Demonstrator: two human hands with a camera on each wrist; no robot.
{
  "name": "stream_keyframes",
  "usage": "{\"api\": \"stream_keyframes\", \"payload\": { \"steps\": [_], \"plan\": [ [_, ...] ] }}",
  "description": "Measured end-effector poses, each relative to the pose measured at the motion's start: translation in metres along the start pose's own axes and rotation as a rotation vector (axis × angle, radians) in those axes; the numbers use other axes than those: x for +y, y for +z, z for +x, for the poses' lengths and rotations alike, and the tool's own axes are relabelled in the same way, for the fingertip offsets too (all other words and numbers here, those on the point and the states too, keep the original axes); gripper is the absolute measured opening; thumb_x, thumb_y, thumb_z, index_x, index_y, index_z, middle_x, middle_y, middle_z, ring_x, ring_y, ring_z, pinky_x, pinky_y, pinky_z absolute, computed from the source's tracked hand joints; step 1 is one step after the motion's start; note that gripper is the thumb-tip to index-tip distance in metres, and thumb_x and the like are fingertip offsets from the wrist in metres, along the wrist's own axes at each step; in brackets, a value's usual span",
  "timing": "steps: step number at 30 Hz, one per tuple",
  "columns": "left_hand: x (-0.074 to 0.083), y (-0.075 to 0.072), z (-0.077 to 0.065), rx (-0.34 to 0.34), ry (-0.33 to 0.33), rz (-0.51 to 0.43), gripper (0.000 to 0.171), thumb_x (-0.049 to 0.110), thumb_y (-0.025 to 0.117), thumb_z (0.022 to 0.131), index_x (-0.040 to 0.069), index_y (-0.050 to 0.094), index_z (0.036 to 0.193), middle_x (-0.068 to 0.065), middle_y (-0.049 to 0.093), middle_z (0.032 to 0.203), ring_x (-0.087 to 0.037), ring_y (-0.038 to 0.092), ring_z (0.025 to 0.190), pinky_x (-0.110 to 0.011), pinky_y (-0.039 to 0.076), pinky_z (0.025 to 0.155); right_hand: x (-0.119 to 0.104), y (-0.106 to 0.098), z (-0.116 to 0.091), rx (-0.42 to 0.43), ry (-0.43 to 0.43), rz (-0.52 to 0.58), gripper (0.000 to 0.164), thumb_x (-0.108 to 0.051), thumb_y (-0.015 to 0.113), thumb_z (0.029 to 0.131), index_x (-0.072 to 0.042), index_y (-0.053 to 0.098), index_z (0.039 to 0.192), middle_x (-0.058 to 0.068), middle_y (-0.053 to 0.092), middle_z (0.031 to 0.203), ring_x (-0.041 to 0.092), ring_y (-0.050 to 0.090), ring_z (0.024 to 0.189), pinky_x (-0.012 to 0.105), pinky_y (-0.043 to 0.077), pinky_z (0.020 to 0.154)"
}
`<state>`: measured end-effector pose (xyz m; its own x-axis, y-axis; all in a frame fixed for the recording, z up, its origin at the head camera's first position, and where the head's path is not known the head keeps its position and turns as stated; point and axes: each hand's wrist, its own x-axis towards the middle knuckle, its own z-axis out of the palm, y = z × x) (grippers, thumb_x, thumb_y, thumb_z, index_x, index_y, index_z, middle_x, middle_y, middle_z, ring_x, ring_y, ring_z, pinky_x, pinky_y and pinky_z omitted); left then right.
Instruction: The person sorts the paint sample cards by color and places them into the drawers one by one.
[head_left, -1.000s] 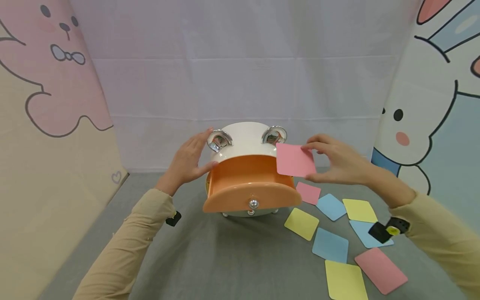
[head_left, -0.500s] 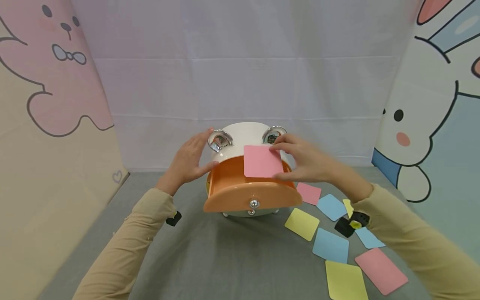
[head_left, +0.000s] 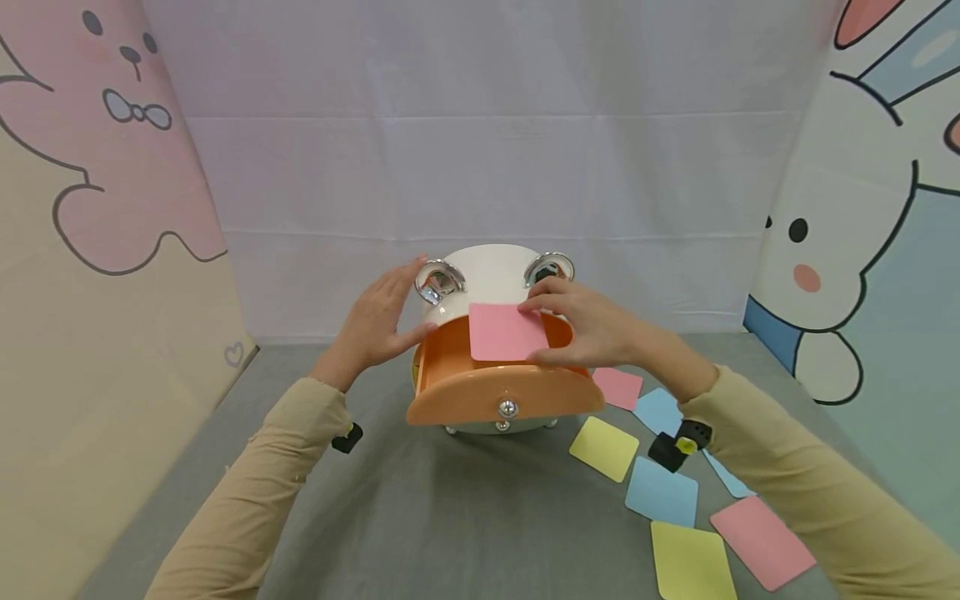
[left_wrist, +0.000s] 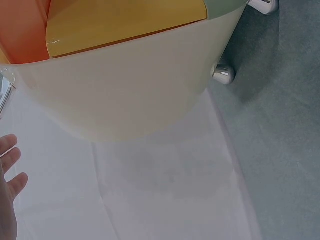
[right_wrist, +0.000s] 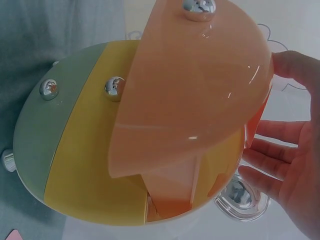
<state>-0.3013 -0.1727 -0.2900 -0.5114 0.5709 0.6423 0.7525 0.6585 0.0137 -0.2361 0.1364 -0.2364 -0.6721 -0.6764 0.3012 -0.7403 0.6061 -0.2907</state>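
Observation:
A rounded white drawer box [head_left: 491, 271] stands on the table with its top orange drawer [head_left: 480, 392] pulled out. Over the drawer's opening is a pink square card [head_left: 506, 333], pinched at its right edge by my right hand [head_left: 581, 325], thumb below and fingers above. My left hand [head_left: 375, 325] rests at the box's left side with fingers extended, thumb tip at the upper edge and fingertips beside a silver ring [head_left: 440, 282]. In the right wrist view, a yellow drawer [right_wrist: 90, 165] and a green drawer [right_wrist: 55, 95] are closed, and the card is mostly hidden behind the drawer front.
Several loose cards lie on the grey cloth right of the box, among them a yellow card [head_left: 604, 448], a blue card [head_left: 662, 492] and a pink card [head_left: 762, 542]. A white curtain [head_left: 480, 150] hangs behind, with cartoon-printed panels at both sides.
My right hand has carried the pink card leftward from beside the box to over the orange drawer, then slightly down. My left hand has stayed in place.

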Motion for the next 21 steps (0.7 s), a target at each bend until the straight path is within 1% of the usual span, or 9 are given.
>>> {"api": "stream_keyframes", "payload": {
  "steps": [10, 17, 21],
  "plan": [
    [-0.0009, 0.0009, -0.0001, -0.005, -0.010, 0.008, 0.088, 0.070, 0.029, 0.083, 0.007, 0.020, 0.145, -0.011, 0.033, 0.144, -0.032, 0.036, 0.125, -0.048, 0.029, 0.103, 0.0026, 0.0011, 0.0010, 0.000, -0.008, 0.005, 0.057, -0.039, 0.066, 0.072, -0.007, 0.059, 0.118, 0.008, 0.049, 0.120, 0.022, 0.044, 0.109, 0.043, 0.044, 0.088],
    [0.0001, 0.0004, -0.0001, -0.005, -0.012, -0.002, 0.088, 0.069, 0.030, 0.084, 0.007, 0.021, 0.145, -0.011, 0.033, 0.144, -0.031, 0.036, 0.126, -0.048, 0.029, 0.103, 0.0035, 0.0021, 0.0009, 0.004, -0.003, 0.008, 0.057, -0.040, 0.067, 0.072, -0.008, 0.059, 0.119, 0.008, 0.049, 0.122, 0.023, 0.044, 0.111, 0.045, 0.042, 0.090],
    [0.0004, 0.0007, 0.0000, -0.001, -0.007, -0.004, 0.087, 0.069, 0.031, 0.084, 0.009, 0.019, 0.146, -0.011, 0.033, 0.144, -0.031, 0.036, 0.126, -0.048, 0.030, 0.102, 0.0038, 0.0027, 0.0002, 0.008, 0.002, 0.012, 0.057, -0.040, 0.067, 0.072, -0.008, 0.059, 0.119, 0.008, 0.049, 0.123, 0.024, 0.043, 0.113, 0.046, 0.041, 0.091]
  ]
}}
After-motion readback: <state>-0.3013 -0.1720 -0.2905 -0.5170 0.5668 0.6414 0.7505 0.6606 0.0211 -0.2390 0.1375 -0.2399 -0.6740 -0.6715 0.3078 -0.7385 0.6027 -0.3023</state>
